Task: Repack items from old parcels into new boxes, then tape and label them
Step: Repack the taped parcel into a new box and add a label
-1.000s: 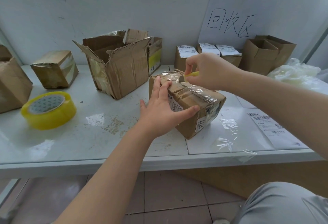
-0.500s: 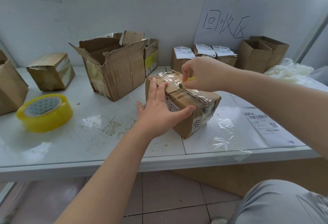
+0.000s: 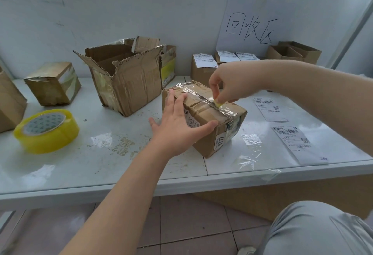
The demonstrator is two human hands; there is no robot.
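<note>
A worn brown parcel (image 3: pixel 218 119), wrapped in clear tape, lies on the white table (image 3: pixel 101 153) in front of me. My left hand (image 3: pixel 179 127) presses flat against its near side, fingers spread, thumb on the front corner. My right hand (image 3: pixel 232 81) hovers over the parcel's top seam and pinches a small yellow cutter (image 3: pixel 219 104), whose tip touches the taped seam toward the near end.
A yellow tape roll (image 3: pixel 46 130) sits at the left. A torn open box (image 3: pixel 125 77) stands behind, small boxes (image 3: pixel 53 83) left and labelled boxes (image 3: pixel 203 66) at the back. Loose shipping labels (image 3: pixel 298 143) lie on the right. A paper sign (image 3: pixel 250 26) hangs on the wall.
My right hand has drawn the yellow cutter along the parcel's top seam from the far end toward me. My left hand stays pressed on the parcel's side.
</note>
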